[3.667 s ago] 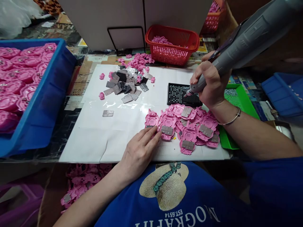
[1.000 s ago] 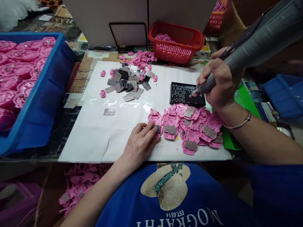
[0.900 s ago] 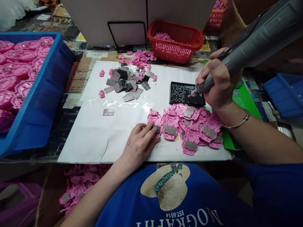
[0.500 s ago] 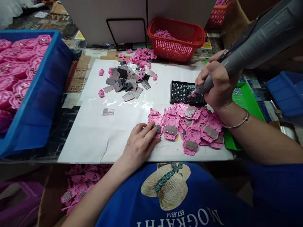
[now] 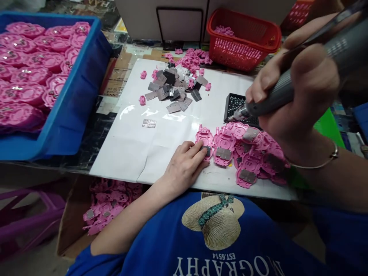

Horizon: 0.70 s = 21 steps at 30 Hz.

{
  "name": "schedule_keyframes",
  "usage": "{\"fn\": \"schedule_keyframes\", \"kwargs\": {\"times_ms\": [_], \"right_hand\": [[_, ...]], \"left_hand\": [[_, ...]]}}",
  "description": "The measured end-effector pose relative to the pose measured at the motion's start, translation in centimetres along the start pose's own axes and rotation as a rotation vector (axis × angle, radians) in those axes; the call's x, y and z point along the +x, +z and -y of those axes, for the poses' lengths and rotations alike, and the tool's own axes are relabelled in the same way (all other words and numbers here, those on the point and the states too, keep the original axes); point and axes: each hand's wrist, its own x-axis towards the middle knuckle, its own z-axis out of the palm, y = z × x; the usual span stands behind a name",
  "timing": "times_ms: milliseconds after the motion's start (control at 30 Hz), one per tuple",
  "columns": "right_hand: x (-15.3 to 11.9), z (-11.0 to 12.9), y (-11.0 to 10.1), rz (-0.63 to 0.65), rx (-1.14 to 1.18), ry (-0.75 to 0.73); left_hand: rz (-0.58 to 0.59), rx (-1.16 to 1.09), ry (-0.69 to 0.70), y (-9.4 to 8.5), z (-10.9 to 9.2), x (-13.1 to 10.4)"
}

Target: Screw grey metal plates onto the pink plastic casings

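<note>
Head view: blue bin [image 5: 71,99] at 9 o'clock.
Screwdriver [image 5: 287,92]: right hand [image 5: 293,96] wrapped shut around it.
Pink shell [image 5: 204,138]: centre surface, left hand [image 5: 185,166] fingers flat, pinning; light, stiff, hold edges.

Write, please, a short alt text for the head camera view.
The right hand holds a grey power screwdriver over a black screw tray, while the left hand steadies a pink plastic part on white paper.

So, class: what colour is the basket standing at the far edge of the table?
The basket is red, with small pink parts inside; the head view shows it.
</note>
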Motion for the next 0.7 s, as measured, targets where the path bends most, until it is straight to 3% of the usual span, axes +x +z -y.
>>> {"fn": "schedule_keyframes", "kwargs": {"times_ms": [133,267,467,700], "right_hand": [[-0.4,-0.6,2.7,0.025,0.011,-0.005],[-0.7,-1.6,4.0,-0.061,0.147,-0.135],[-0.8,-3.1,4.2,-0.064,0.248,-0.209],[-1.1,-3.9,4.0,-0.023,0.088,-0.194]], "left_hand": [[0.016,0.007,-0.008,0.0,0.0,-0.1],[0.021,0.007,-0.007,0.0,-0.1,0.0],[0.036,0.011,-0.020,-0.1,-0.1,0.0],[0.021,-0.028,-0.023,0.0,0.0,-0.1]]}}
